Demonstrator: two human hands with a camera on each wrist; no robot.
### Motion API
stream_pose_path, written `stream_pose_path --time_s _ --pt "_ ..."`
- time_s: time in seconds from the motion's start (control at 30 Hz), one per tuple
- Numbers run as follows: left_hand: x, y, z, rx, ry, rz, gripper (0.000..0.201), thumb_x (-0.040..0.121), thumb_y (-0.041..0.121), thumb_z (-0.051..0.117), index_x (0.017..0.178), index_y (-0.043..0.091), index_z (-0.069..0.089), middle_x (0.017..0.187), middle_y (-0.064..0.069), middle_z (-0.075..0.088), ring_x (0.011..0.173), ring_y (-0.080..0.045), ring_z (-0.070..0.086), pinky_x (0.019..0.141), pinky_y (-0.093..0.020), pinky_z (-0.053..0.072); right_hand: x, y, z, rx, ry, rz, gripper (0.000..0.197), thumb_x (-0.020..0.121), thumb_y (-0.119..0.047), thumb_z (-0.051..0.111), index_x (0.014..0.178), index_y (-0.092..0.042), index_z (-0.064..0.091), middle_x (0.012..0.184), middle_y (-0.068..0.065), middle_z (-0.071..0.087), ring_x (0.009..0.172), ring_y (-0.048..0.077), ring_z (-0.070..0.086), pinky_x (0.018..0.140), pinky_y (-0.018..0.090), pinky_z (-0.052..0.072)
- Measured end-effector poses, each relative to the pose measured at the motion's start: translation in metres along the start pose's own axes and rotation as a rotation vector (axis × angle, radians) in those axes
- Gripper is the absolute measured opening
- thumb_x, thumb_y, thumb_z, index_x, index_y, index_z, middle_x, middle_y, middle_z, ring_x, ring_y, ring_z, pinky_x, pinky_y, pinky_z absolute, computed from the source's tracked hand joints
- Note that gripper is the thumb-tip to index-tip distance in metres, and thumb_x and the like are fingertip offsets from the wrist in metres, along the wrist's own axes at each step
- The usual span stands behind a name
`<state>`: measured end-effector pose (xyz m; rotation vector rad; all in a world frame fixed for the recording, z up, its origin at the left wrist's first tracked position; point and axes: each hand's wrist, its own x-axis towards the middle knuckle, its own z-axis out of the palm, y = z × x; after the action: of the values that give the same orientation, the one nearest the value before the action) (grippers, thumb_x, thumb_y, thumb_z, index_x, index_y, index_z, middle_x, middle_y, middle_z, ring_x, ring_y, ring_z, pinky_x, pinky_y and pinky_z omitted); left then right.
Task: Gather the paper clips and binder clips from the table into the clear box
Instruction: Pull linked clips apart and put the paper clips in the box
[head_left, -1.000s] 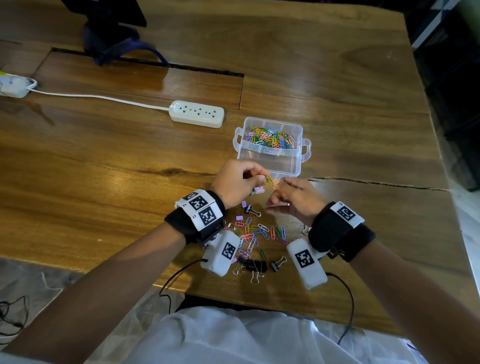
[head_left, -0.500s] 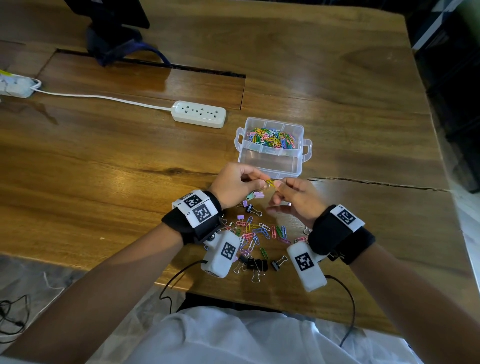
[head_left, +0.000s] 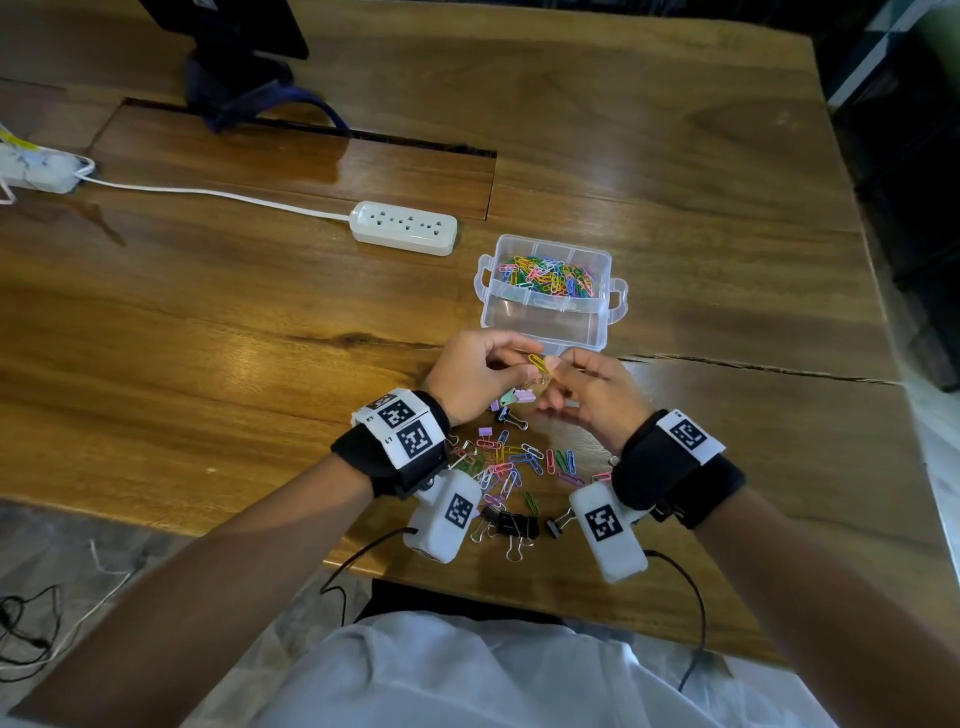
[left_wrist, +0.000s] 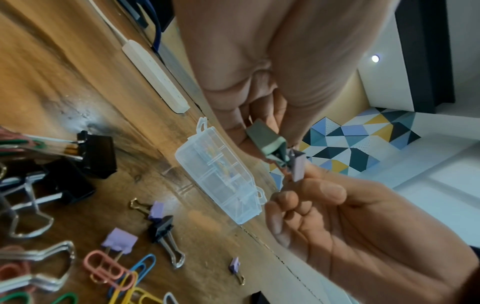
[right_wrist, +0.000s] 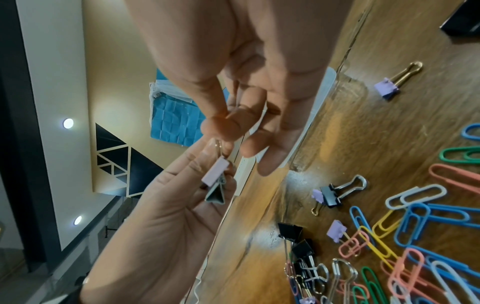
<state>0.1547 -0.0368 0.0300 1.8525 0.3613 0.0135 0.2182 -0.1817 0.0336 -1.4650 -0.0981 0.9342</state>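
The clear box (head_left: 543, 325) stands on the wooden table just beyond my hands, with several coloured paper clips (head_left: 550, 273) in its far compartment. My left hand (head_left: 519, 364) pinches a green binder clip (left_wrist: 270, 144). A pink binder clip (right_wrist: 215, 171) is joined to it, and my right hand (head_left: 558, 371) pinches that clip's wire handle. A yellow paper clip (head_left: 537, 362) shows between the fingertips. Under my wrists lies a pile of loose paper clips (head_left: 519, 462), with black binder clips (head_left: 514, 525) near the front edge.
A white power strip (head_left: 405, 228) with its cable lies left of the box. A dark stand (head_left: 234, 62) is at the far left. A crack (head_left: 753, 366) runs across the table to the right. Small lilac binder clips (right_wrist: 387, 88) lie scattered by the pile.
Both hands have stayed close together above the pile, their fingers shifting slightly on the joined clips. Nothing was let go or put into the box.
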Motion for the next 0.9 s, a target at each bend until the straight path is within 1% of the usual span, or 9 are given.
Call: stream_pose_path --time_s 0.07,0.13,0.2,0.3,0.4,0.47,0.6,0.8,0.9 --pt "-0.001 0.000 0.000 -0.019 -0.010 -0.004 0.026 0.081 0.007 0.070 0.106 0.011 0.068 0.084 -0.005 0.073 0.068 0.001 0.064 0.078 -0.013 0.050 -0.001 0.001 0.000 -0.004 0.000 0.008 0.024 0.094 -0.011 0.048 0.070 -0.009 0.051 0.045 0.002 0.049 0.054 0.020 0.054 0.076 0.045 0.056" --pt "-0.002 -0.001 0.000 -0.027 -0.008 -0.001 0.023 0.080 0.007 0.070 0.102 0.010 0.069 0.086 -0.011 0.074 0.070 -0.006 0.066 0.078 -0.019 0.053 -0.001 0.000 0.001 -0.016 0.006 0.015 0.024 0.094 -0.011 0.049 0.070 -0.009 0.051 0.046 0.003 0.048 0.054 0.021 0.051 0.074 0.045 0.056" --pt "-0.002 -0.002 0.000 -0.033 0.005 0.000 0.019 0.079 0.007 0.071 0.098 0.009 0.070 0.086 -0.013 0.074 0.067 -0.002 0.065 0.075 -0.018 0.054 -0.002 0.000 0.002 -0.042 0.023 0.006 0.023 0.094 -0.012 0.049 0.070 -0.009 0.051 0.052 0.005 0.050 0.054 0.020 0.050 0.067 0.041 0.058" --pt "-0.001 -0.003 0.003 -0.071 0.048 -0.013 0.016 0.078 0.007 0.071 0.094 0.005 0.070 0.083 -0.012 0.073 0.060 0.006 0.063 0.069 -0.010 0.052 -0.003 0.002 0.000 -0.037 0.049 0.013 0.019 0.093 -0.018 0.051 0.076 -0.010 0.055 0.064 0.007 0.056 0.054 0.017 0.055 0.060 0.034 0.057" --pt "0.000 -0.003 0.005 -0.088 0.095 -0.021 0.016 0.077 0.010 0.073 0.093 0.005 0.070 0.083 -0.011 0.073 0.061 0.005 0.062 0.070 -0.012 0.051 -0.003 0.009 -0.001 -0.050 0.055 0.007 0.010 0.089 -0.017 0.057 0.084 -0.009 0.061 0.073 0.005 0.065 0.057 0.016 0.060 0.062 0.035 0.057" --pt "0.000 -0.005 0.006 -0.093 0.099 -0.018 0.015 0.078 0.009 0.073 0.092 0.006 0.070 0.083 -0.012 0.074 0.063 0.002 0.063 0.071 -0.014 0.051 -0.003 0.013 -0.001 -0.066 0.072 -0.036 0.007 0.088 -0.011 0.058 0.085 -0.007 0.064 0.071 0.003 0.069 0.057 0.014 0.063 0.065 0.036 0.057" --pt "0.001 -0.006 0.007 -0.109 0.077 -0.007 0.016 0.077 0.003 0.072 0.092 0.002 0.071 0.082 -0.008 0.071 0.062 0.007 0.064 0.068 -0.011 0.052 -0.001 0.015 -0.002 -0.050 0.093 -0.082 0.008 0.087 -0.007 0.057 0.083 -0.005 0.064 0.072 0.005 0.067 0.058 0.008 0.063 0.066 0.032 0.059" --pt "0.004 -0.001 0.002 -0.080 0.044 0.024 0.019 0.074 0.001 0.074 0.093 0.001 0.072 0.087 -0.014 0.073 0.064 0.005 0.064 0.072 -0.014 0.054 0.000 0.015 -0.003 -0.065 0.085 -0.101 0.009 0.087 -0.007 0.057 0.083 -0.005 0.065 0.072 0.005 0.067 0.063 0.011 0.062 0.071 0.036 0.058" --pt "0.004 0.002 -0.002 -0.017 0.027 0.036 0.017 0.073 0.004 0.076 0.090 0.003 0.074 0.082 -0.010 0.073 0.066 -0.002 0.065 0.073 -0.019 0.055 0.001 0.014 -0.004 -0.067 0.091 -0.090 0.009 0.087 -0.010 0.059 0.083 -0.007 0.066 0.074 0.012 0.065 0.069 0.027 0.057 0.079 0.048 0.053"
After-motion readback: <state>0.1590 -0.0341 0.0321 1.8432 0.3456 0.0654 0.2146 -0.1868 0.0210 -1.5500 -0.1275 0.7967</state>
